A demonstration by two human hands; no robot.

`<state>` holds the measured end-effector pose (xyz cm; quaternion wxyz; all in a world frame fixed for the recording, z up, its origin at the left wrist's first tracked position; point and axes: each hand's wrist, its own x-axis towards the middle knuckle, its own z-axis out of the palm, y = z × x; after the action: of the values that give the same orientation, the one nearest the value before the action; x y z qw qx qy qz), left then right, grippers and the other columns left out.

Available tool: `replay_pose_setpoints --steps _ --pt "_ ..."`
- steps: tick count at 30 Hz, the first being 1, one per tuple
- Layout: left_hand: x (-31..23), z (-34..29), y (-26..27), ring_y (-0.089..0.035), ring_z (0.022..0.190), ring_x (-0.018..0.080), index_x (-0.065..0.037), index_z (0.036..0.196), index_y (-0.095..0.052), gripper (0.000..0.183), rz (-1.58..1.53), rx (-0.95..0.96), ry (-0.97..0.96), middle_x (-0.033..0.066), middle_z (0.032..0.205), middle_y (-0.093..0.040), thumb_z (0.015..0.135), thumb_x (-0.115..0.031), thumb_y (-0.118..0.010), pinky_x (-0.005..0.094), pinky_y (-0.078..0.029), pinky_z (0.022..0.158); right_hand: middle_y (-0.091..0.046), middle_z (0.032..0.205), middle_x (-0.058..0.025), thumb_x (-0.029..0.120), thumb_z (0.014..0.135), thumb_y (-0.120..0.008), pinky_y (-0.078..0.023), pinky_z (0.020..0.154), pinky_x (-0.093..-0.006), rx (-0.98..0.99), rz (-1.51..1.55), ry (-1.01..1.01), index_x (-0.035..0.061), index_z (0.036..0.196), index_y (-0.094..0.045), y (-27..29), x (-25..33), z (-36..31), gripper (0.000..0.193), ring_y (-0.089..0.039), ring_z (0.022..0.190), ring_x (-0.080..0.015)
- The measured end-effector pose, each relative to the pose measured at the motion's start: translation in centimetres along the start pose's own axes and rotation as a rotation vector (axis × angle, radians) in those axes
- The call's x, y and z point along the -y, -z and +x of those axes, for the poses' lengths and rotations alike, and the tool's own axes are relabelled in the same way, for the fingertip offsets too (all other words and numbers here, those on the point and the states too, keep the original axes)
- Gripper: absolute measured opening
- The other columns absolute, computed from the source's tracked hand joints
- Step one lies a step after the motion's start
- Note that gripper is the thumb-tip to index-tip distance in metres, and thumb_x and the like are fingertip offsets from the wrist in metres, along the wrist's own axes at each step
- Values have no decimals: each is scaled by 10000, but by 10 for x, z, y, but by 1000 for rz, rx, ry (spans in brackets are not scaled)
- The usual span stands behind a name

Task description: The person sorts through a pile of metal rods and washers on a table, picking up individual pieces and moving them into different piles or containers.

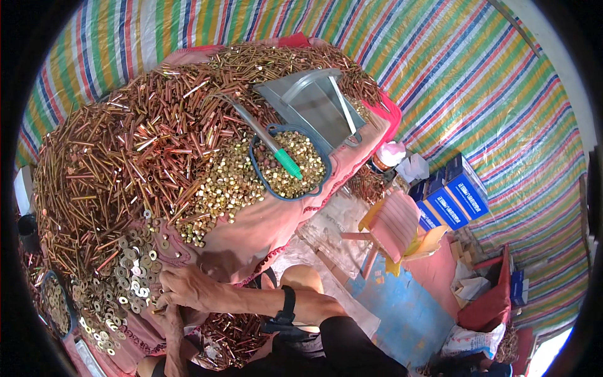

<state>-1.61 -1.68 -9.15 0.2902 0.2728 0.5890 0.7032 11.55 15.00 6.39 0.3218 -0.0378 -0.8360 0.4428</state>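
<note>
My right hand [190, 288] reaches in from the right, fingers bent and pinched together just above my left hand [168, 322]. The left hand is also closed, its fingertips meeting the right's over the near edge of the cloth. A small brass-coloured bit shows between them, too hidden to name. Beside the hands, to the left, lies a loose pile of flat metal washers [135, 267]. Beyond them spread small gold nuts [220, 191] and a large heap of copper-coloured metal rods [125, 157]. Similar rods [232, 339] lie below, near my lap.
A blue basket [256, 171] full of nuts holds a green-handled tool [287, 162]. A grey metal scoop [301, 103] rests behind it. Another basket [70, 314] stands far left. At right are a small chair [392, 226], blue boxes [461, 188] and a striped tarp wall [502, 113].
</note>
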Motion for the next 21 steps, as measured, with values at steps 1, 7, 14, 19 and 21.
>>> replay_pose_setpoints --steps 1,7,14,19,21 --pt "-3 0 -1 -580 982 107 -6 1221 -556 279 21 -1 -9 41 1132 -617 968 -39 -669 263 -497 832 -525 918 -164 188 847 -794 -496 676 -474 17 2 -17 -19 997 -538 1 0 0 363 -603 790 -362" --pt "-10 -1 -7 -594 934 112 0 1173 -587 234 40 -13 -8 30 1068 -634 983 -91 -689 272 -505 812 -531 905 -143 178 811 -834 -491 684 -437 68 -64 40 -1 985 -532 -1 -3 0 392 -606 811 -337" --pt "-21 -2 -14 -598 931 115 4 1184 -596 250 50 54 -77 27 1074 -637 1005 -141 -693 271 -515 802 -555 960 -121 205 817 -826 -513 665 -456 42 -118 81 46 1065 -591 -4 -6 -2 377 -625 831 -313" --pt "-36 -5 -30 -600 909 109 0 1117 -642 191 68 -64 -111 12 1035 -646 963 -89 -714 259 -510 780 -614 1053 -92 164 818 -783 -560 737 -386 31 -115 71 56 1008 -681 3 6 0 241 -651 927 -273" --pt "-42 -4 -33 -611 898 110 -8 1061 -674 141 49 -18 -89 17 1010 -665 930 -41 -716 268 -514 773 -632 1050 -57 141 818 -757 -585 735 -334 50 -181 110 74 958 -709 4 7 4 162 -671 921 -223"
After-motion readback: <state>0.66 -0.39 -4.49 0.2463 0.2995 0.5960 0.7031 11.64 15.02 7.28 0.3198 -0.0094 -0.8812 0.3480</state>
